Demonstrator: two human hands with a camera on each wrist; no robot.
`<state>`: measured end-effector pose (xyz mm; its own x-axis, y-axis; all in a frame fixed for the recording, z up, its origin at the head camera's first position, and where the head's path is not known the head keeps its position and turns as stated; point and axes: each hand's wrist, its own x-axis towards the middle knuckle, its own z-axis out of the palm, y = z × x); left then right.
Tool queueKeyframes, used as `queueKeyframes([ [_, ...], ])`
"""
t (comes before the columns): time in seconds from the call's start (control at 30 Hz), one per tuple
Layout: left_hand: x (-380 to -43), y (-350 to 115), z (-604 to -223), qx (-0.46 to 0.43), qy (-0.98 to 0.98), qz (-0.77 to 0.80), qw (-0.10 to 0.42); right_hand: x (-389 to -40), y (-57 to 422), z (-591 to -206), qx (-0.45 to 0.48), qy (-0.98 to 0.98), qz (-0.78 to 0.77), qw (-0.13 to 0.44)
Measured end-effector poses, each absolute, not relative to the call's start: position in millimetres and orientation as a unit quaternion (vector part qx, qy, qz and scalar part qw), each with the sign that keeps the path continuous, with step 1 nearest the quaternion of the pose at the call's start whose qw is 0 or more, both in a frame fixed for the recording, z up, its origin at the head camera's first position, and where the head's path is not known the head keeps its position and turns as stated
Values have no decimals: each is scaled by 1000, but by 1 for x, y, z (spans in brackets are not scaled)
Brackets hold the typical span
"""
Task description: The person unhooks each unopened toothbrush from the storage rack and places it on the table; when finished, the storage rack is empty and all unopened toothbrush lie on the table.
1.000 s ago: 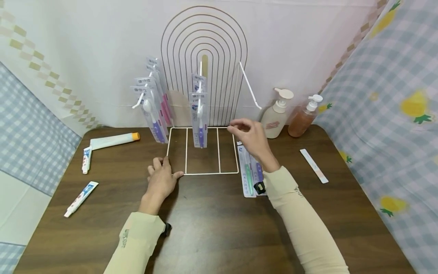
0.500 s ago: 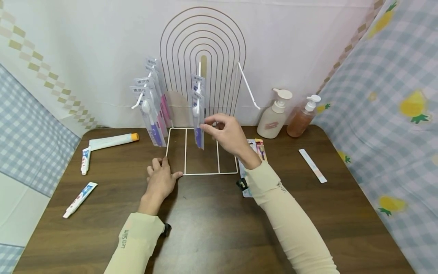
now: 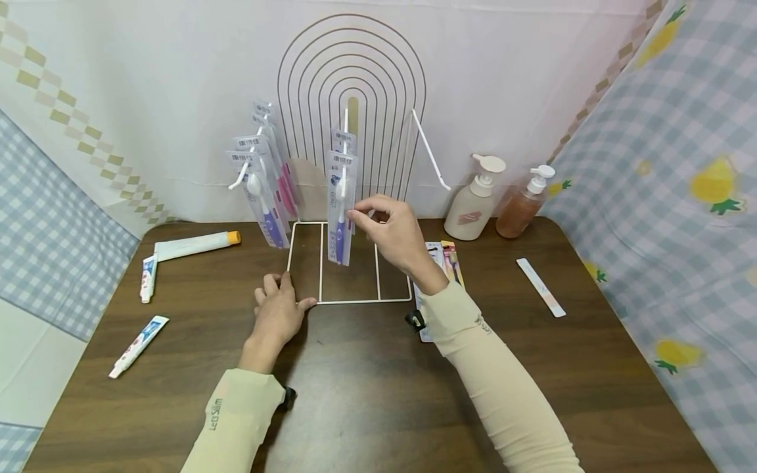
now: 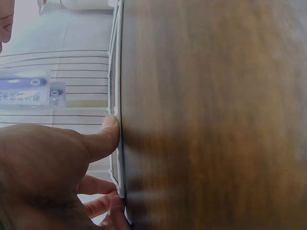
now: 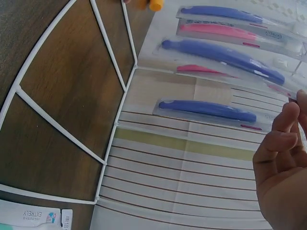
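My right hand pinches the right edge of a packaged purple toothbrush, the front one on the middle hook of a white wire rack. The right wrist view shows the same toothbrush reaching to the fingertips. Another packaged toothbrush hangs behind it. My left hand holds the front left corner of the rack's base, with the thumb on the front wire and the other fingers at the corner. Several packaged toothbrushes in purple and pink hang from the left hook.
The right hook is bare. More packaged toothbrushes lie right of the base, partly under my right forearm. Two pump bottles stand at the back right. A flat white strip lies at right, and several toothpaste tubes at left.
My right hand has moved left from above the rack's right side to the front toothbrush on the middle hook. That package swung sideways, then turned to face front. My left hand stays put.
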<state>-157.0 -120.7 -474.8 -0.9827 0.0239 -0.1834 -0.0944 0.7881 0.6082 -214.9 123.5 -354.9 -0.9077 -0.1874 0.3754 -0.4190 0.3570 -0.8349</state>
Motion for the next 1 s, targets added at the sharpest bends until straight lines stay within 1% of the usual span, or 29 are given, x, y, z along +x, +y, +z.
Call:
queueKeyframes([
  [0.17,-157,-120,-475,-18,942,323,89,-214,130,-357,171,-815,536,141],
  [0.27,-157,-121,-476,-21,943,322,88,-214,136,-361,157,-812,543,145],
  [0.6,-156,-121,-476,-20,941,328,87,-210,167,-387,107,-794,594,75],
  [0.73,-156,-121,-477,-19,941,326,86,-209,185,-395,88,-807,580,69],
  [1.0,-156,-121,-479,-15,943,323,79,-206,225,-409,39,-829,552,77],
])
